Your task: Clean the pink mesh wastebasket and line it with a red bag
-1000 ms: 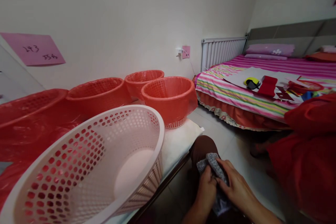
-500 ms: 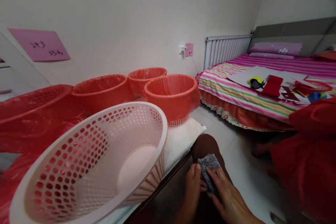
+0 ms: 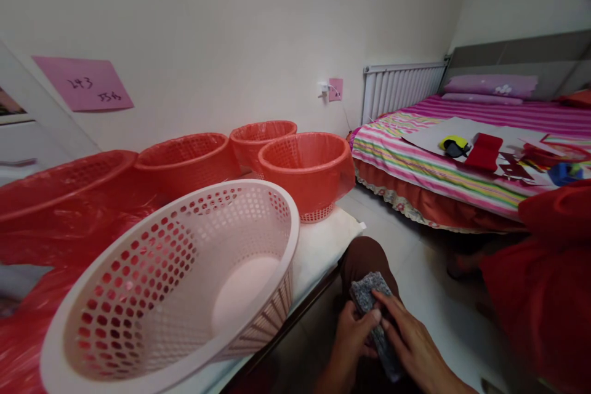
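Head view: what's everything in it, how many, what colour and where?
Speckled cloth: 1, grey, in both hands
Open basket: 1, pale pink, foreground
Lined baskets: 4, red, behind it
Table cover: 1, whitish, under baskets
Paper notes: 2, pink, wall
Plug: 1, white, by smaller note
Slatted panel: 1, white, beside bed
Bed: 1, pink-striped, right
Pillows: 2, purple, bed's far end
Sheet: 1, white, on bed
Rounded object: 1, yellow-and-black, on sheet
Smaller items: uncountable, several colours, bed
Fabric: count unclear, red, right edge
Furniture: count unclear, white, left edge
Leg: 1, brown-clad, lower centre
Left hand: 1, bare, on cloth
Right hand: 1, bare, on cloth
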Motion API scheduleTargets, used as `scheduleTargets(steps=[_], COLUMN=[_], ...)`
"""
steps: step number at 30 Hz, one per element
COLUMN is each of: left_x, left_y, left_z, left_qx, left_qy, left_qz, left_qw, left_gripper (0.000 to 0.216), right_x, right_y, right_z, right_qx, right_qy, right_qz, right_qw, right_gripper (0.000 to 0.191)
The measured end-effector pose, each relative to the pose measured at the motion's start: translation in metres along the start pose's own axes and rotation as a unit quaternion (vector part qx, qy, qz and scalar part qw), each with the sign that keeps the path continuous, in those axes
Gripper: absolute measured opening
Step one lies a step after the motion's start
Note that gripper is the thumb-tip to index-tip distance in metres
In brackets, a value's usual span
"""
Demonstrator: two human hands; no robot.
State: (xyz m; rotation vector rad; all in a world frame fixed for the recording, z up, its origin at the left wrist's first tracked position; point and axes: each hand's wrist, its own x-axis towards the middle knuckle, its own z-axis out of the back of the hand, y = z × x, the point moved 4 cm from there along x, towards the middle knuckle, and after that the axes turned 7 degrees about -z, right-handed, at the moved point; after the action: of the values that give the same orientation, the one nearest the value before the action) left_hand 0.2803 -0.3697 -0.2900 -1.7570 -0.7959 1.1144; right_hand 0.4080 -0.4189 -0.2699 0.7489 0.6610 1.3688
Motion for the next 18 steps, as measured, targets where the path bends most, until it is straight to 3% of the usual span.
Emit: scheduleTargets(steps=[8, 11, 14, 16, 18], left_x=[-0.007, -0.011, -0.016, -0.021, -0.027], left_y=[-0.033, -0.046, -0.053, -0.059, -0.066], left_z=[-0.008, -0.007, -0.009, -0.011, -0.012], left_qx=[0.025, 0.048, 0.065, 0.066, 0.057], left_qy=[-0.035, -0.071, -0.080, -0.059, -0.040], left_qz=[-0.134, -0.180, -0.179, -0.177, -0.185], left_qw=[0.990, 0.980, 0.978, 0.980, 0.980], left_gripper=[0.030, 0.017, 0.013, 0.015, 0.017], right_x=[-0.005, -0.003, 0.000, 0.002, 0.001], right_y=[0.031, 0.038, 0.037, 0.034, 0.034], right_z=[0.014, 0.014, 0.008, 0.005, 0.004], right_qx=[0.096, 0.120, 0.172, 0.235, 0.345], right_qy=[0.010, 0.016, 0.022, 0.019, 0.037], right_qz=[0.011, 0.010, -0.015, -0.064, -0.123], right_qw=[0.995, 0.993, 0.985, 0.970, 0.930], right_gripper=[0.047, 0.067, 0.087, 0.085, 0.072])
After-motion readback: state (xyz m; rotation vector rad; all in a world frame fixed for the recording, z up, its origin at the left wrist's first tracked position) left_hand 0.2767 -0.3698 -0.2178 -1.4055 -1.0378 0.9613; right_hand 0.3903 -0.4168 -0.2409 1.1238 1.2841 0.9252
